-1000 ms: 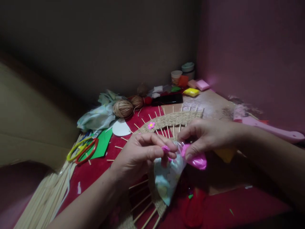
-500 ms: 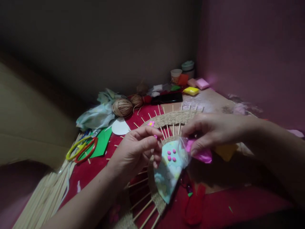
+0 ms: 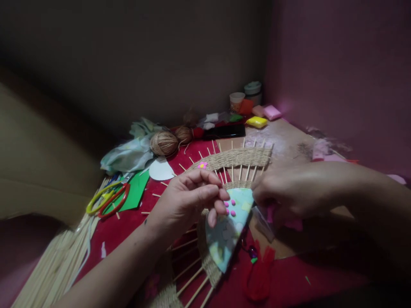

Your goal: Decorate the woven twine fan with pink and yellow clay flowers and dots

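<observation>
My left hand (image 3: 192, 196) hovers over a woven straw ring with stick spokes (image 3: 237, 157). Its thumb and fingers are pinched together just above several small pink clay dots (image 3: 230, 207) on a pale blue floral fabric wedge (image 3: 226, 233). What the pinch holds is too small to see. My right hand (image 3: 289, 192) is lowered to the board beside the wedge. It is curled around a pink clay lump in a clear plastic bag (image 3: 282, 220).
Yellow and red scissors (image 3: 107, 200) lie on green paper at the left beside a bundle of sticks (image 3: 54, 265). Twine balls (image 3: 164, 143), crumpled fabric, a white disc, clay packets (image 3: 257, 122), a cup (image 3: 236, 102) and a black phone crowd the far corner. A pink wall stands at the right.
My right hand has dropped with the pink clay bag from mid-air to the board. My left hand came away from the bag and moved over the pink dots on the fabric.
</observation>
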Demonstrator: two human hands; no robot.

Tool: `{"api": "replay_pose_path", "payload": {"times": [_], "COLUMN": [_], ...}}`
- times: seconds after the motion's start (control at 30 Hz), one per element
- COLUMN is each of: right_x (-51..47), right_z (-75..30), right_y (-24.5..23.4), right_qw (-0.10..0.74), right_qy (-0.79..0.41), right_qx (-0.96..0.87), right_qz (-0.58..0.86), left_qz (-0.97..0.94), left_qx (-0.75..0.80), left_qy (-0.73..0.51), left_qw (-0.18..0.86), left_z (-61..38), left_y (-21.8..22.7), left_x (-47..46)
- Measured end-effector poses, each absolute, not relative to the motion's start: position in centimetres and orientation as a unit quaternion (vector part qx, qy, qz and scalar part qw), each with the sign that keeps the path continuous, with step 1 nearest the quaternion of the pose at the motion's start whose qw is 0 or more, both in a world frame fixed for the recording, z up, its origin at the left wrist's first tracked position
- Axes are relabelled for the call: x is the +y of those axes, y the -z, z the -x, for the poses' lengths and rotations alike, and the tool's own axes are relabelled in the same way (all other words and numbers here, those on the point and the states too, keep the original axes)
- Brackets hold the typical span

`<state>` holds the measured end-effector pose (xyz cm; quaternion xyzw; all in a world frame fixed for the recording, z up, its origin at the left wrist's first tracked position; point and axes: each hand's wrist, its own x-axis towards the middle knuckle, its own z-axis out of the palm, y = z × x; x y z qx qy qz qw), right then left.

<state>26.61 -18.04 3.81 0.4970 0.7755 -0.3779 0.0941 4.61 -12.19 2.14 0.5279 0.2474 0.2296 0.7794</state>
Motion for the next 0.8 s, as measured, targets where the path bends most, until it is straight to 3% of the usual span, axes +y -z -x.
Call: {"api": "replay_pose_path", "payload": {"times": [0.17,0.33,0.53,0.8], "right_x": [-17.9,-17.4,-16.5,-16.0], "right_z": [-27.1,-27.9,-27.8,-27.3], "right_y": [-4.3,-4.5,-3.5,-2.6], "right_qw": [0.053,-0.075,-0.213,-0.294], "right_qy": [0.352,0.351,0.26,0.214], "right_qx": [0.805,0.818,0.806,0.758], "right_qz": [-0.475,-0.448,-0.488,-0.541], "left_qz": [-0.515,-0.514,-0.512,-0.503], "left_qx": [0.235,0.263,0.243,0.235], "left_qy": [-0.22,-0.241,-0.257,-0.294], "left_qw": [0.794,0.78,0.782,0.778], "left_z": [-4.8,-4.1,-4.3,-3.9], "left_y": [-1.9,-1.6,-2.1,-2.7], "left_x": [-11.9,-11.3,-11.4,-10.6]}}
